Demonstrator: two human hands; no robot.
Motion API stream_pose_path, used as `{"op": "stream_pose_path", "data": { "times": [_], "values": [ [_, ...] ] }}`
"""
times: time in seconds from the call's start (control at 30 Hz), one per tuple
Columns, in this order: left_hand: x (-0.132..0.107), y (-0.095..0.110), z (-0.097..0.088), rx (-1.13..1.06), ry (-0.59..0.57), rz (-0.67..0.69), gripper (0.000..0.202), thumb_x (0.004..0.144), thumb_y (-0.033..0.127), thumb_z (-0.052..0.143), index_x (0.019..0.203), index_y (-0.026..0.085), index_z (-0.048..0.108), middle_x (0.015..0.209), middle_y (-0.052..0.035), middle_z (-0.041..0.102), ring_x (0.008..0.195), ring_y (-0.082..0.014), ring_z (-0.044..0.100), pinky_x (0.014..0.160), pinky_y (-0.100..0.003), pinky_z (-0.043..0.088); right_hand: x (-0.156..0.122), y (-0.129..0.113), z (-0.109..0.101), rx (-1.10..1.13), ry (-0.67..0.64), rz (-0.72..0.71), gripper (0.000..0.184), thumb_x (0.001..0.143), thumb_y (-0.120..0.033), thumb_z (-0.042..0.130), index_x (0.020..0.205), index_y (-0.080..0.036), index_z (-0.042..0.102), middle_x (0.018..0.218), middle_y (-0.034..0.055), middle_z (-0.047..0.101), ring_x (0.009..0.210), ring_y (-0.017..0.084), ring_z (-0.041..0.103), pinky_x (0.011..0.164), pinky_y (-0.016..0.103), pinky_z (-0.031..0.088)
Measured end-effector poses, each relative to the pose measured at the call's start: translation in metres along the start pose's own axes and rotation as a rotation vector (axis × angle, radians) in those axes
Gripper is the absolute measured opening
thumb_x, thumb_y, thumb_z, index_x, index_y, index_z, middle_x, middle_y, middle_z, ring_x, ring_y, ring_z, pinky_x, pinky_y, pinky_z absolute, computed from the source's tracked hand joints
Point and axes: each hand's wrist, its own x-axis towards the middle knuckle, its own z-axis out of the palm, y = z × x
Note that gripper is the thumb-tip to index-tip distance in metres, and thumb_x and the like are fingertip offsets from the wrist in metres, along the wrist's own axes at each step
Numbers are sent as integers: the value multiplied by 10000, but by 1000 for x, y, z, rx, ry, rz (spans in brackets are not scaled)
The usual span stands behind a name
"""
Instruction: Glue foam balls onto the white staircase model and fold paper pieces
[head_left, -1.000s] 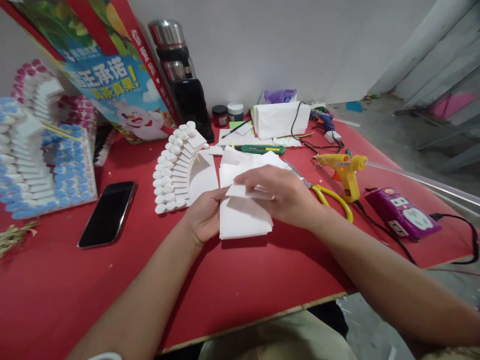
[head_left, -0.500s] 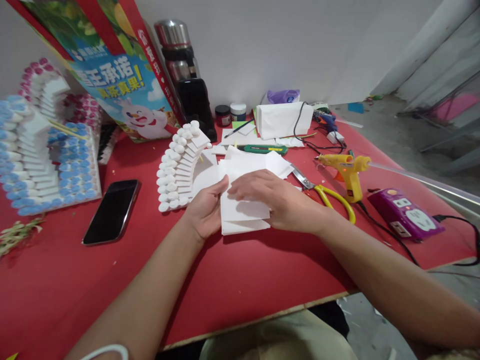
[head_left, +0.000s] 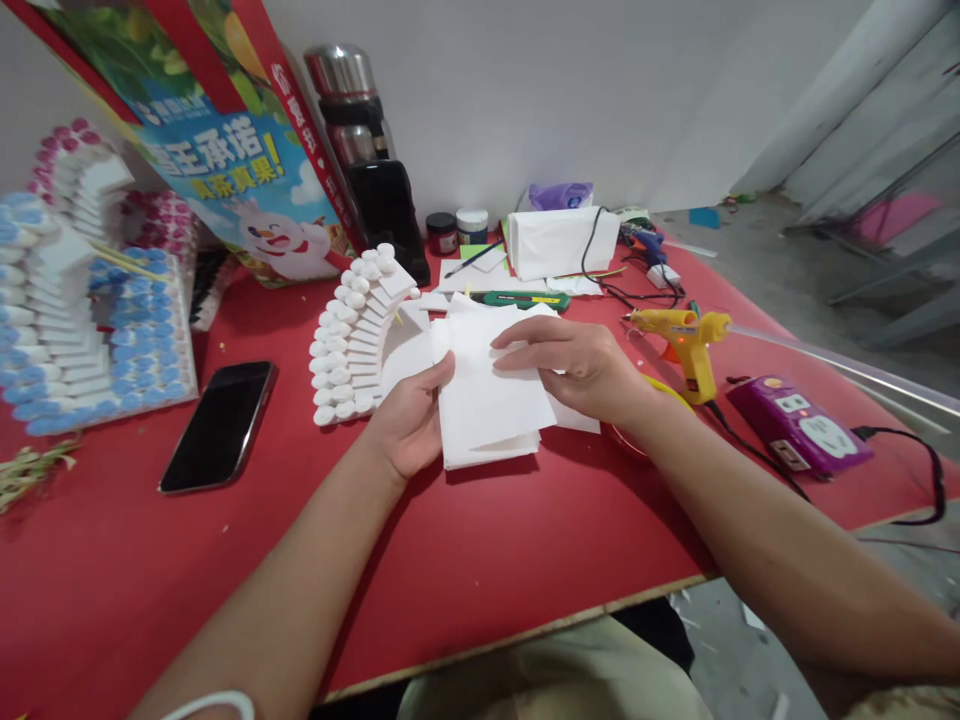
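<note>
My left hand (head_left: 411,425) grips the left edge of a small stack of white paper sheets (head_left: 495,457), its thumb on top. On that stack lies a slightly turned white sheet (head_left: 502,405). My right hand (head_left: 574,365) holds this sheet by its right side, fingers stretched over the top and thumb low at the edge. Just behind the left hand stands a curved white piece (head_left: 349,335) built from folded paper strips with cotton-bud-like tips. Under my right wrist, the yellow handle (head_left: 667,390) of the scissors shows in part.
A yellow glue gun (head_left: 686,340) and a purple power socket (head_left: 799,425) with cords are at right. A green cutter (head_left: 525,299) lies behind the papers. At left are a phone (head_left: 217,425), a blue-and-white paper model (head_left: 142,350) and a gift bag (head_left: 247,170); a steel flask (head_left: 345,75) stands behind.
My right hand has moved right and slightly up, and the top sheet now sits turned on the stack. Another sheet shows under the right hand. My left hand keeps its grip.
</note>
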Motion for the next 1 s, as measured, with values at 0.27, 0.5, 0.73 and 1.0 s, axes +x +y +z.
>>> {"op": "stream_pose_path", "data": {
  "times": [0.27,0.5,0.73,1.0],
  "values": [
    [0,-1,6,6,61,41,458,1026,246,527,1438,48,565,1264,-181,749,1285,-329,659,1226,-522,396,3,1,-1,2,146,-9,92,951,-158,641,962,-219,709,1137,117,741,1016,223,724,858,392,594],
    [-1,-8,6,59,93,39,458,1017,286,557,1396,33,600,1269,-216,735,1241,-362,679,1152,-543,479,10,-24,-29,-555,279,-116,270,902,-55,556,731,-263,548,1036,50,740,1007,291,630,847,495,483],
    [-3,-13,17,-71,38,-110,428,1040,147,368,1377,28,603,1072,-168,793,1053,-277,769,1033,-427,584,18,-44,14,-428,-173,-235,235,928,-29,461,986,-199,613,1294,123,684,1100,265,609,885,452,477],
    [4,-20,9,-13,42,24,393,965,135,528,1321,57,674,1091,-156,807,1060,-293,767,1083,-438,547,11,-20,-10,-74,297,474,191,853,-121,606,1014,-201,669,941,65,696,682,164,602,620,322,479]
  ]
}}
